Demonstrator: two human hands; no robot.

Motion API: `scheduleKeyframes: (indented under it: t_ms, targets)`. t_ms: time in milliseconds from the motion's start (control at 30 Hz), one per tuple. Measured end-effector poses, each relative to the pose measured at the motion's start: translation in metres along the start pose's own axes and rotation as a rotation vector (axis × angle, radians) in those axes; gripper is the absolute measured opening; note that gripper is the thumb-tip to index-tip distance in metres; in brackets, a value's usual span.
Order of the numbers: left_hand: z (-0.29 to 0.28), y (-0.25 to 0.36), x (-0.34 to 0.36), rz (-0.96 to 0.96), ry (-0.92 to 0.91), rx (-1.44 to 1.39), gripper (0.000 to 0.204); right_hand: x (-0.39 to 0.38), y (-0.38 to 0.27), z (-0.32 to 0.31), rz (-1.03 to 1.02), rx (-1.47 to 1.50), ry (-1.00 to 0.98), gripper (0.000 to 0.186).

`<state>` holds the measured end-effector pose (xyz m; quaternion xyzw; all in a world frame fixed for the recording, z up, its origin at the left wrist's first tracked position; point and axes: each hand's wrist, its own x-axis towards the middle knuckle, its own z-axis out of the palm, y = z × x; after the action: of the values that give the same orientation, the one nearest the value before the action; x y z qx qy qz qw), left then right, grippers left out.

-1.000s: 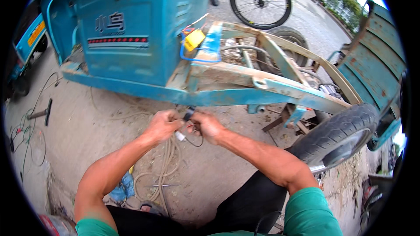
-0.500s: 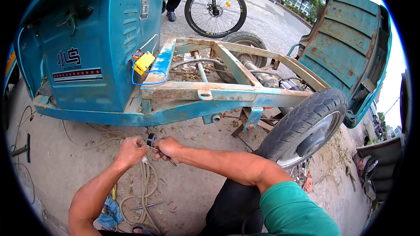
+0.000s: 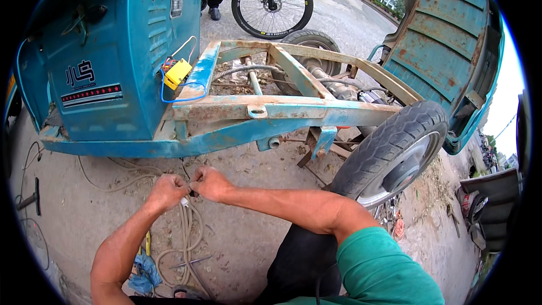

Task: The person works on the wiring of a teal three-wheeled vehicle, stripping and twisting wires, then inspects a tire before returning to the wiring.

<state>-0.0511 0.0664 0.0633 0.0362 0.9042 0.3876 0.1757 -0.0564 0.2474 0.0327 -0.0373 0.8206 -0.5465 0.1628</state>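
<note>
My left hand (image 3: 168, 192) and my right hand (image 3: 210, 184) meet close together below the blue frame rail, fingers pinched. A thin dark wire (image 3: 184, 168) hangs down from the frame into the fingers of my left hand. Below my right fingers shows a dark bit of what looks like a roll of black tape (image 3: 193, 194), mostly covered by the hand. Just under the hands, a white plug-like end (image 3: 184, 201) sits atop a looped beige cable (image 3: 189, 231). Above stands the rusty blue vehicle frame (image 3: 226, 147).
A yellow box (image 3: 178, 73) with wires rests on the frame beside the blue front body (image 3: 113, 107). A wheel (image 3: 395, 158) stands at right, a tilted cargo bed (image 3: 446, 39) behind. A blue plastic bag (image 3: 145, 274) lies low left; a bicycle (image 3: 272, 5) stands beyond.
My right hand has turned over and drawn closer to my left. The black roll and thin metal tool seen between them are now mostly hidden. The view has shifted slightly.
</note>
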Motion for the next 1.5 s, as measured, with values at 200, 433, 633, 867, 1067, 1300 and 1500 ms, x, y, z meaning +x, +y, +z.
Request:
scheduleKeyframes:
  t_ms: [200,433,633,867,1067,1300,1500]
  targets:
    - [-0.005,-0.009,0.003,0.111,-0.139,0.039,0.022,-0.01,-0.011,-0.015,-0.188,-0.319,-0.121,0.02]
    - [-0.01,-0.004,0.004,0.166,-0.164,0.101,0.024,-0.009,-0.001,-0.012,-0.442,-0.616,-0.056,0.018]
    - [-0.012,-0.006,0.001,0.327,-0.073,0.212,0.024,-0.011,-0.01,-0.011,-0.53,-0.822,-0.05,0.017]
    - [-0.017,0.0,-0.003,0.364,-0.067,0.25,0.02,-0.009,-0.004,-0.009,-0.626,-0.82,0.017,0.02]
    - [-0.019,0.008,-0.007,0.375,-0.058,0.25,0.022,-0.01,-0.004,-0.011,-0.598,-0.822,-0.007,0.024]
    - [-0.014,-0.006,-0.005,0.253,-0.147,0.014,0.02,-0.012,-0.004,-0.012,-0.558,-0.751,-0.015,0.02]
    - [-0.015,-0.018,0.001,0.289,-0.102,-0.144,0.015,-0.006,-0.008,-0.016,-0.637,-0.778,-0.01,0.016]
